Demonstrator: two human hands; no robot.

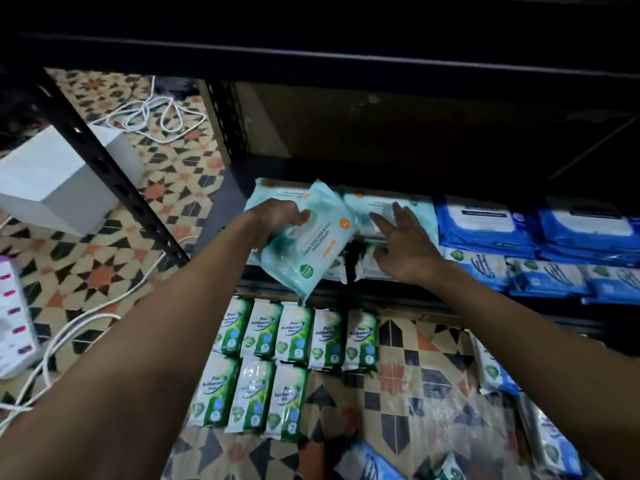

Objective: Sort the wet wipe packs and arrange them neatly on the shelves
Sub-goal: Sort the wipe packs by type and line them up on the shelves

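Observation:
My left hand point(277, 220) grips a pale teal wet wipe pack point(311, 244), tilted in the air in front of the shelf. Behind it, more teal packs point(377, 206) lie stacked at the left end of the shelf point(398, 292). My right hand point(401, 244) has its fingers spread and rests on that teal stack. Right of it stand stacks of blue packs point(485, 223), with blue-and-white packs point(540, 275) beneath them. On the floor below, green pine packs point(287, 334) lie in two rows.
A black slotted upright point(114, 174) of the rack runs diagonally at left. A white box point(65, 178) and white cables point(152, 112) lie on the patterned floor tiles. More blue and white packs point(540, 410) are scattered at the lower right. A dark upper shelf point(311, 46) hangs overhead.

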